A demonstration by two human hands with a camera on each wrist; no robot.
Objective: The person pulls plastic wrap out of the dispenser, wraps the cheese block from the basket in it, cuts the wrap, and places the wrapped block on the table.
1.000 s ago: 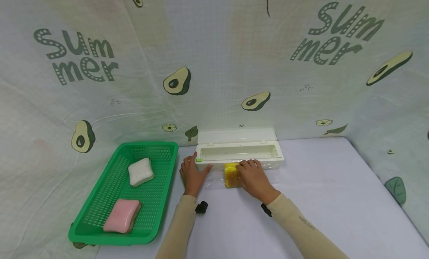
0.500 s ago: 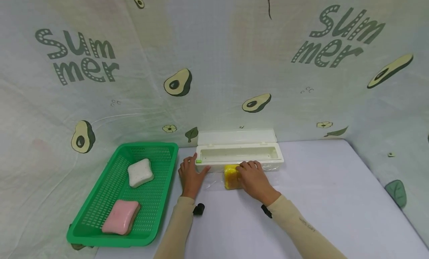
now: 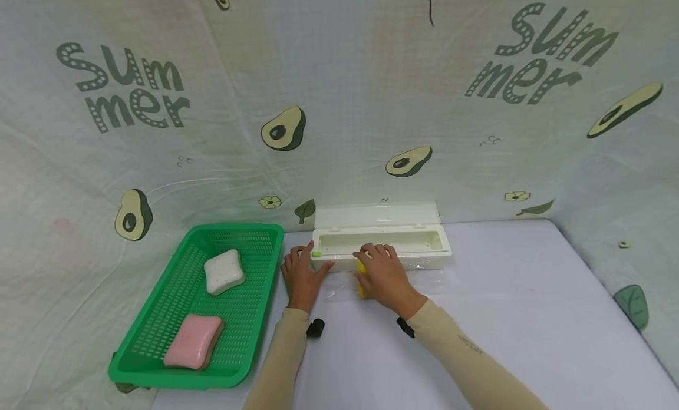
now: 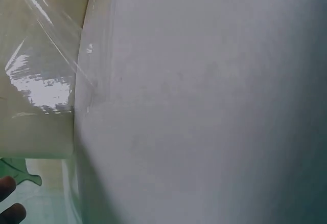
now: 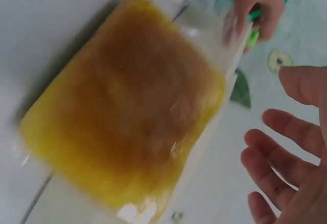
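I count three blocks from my station, with a white counter [image 3: 530, 316] and avocado-print cloth [image 3: 339, 74] behind. The green basket [image 3: 175, 381] holds the pink block [image 3: 192, 341] and the white block [image 3: 224, 272]; the yellow block [image 5: 127, 106] sits by the right hand [image 3: 387, 280], fingers [image 5: 263, 175] spread, just before the white box [image 3: 414, 241], whose end the left hand [image 3: 303, 280] grips.

The backdrop [image 3: 339, 62] reads “Summer” [image 3: 123, 80] twice — the right sleeve [image 3: 451, 357] bears illegible print [image 3: 470, 343].
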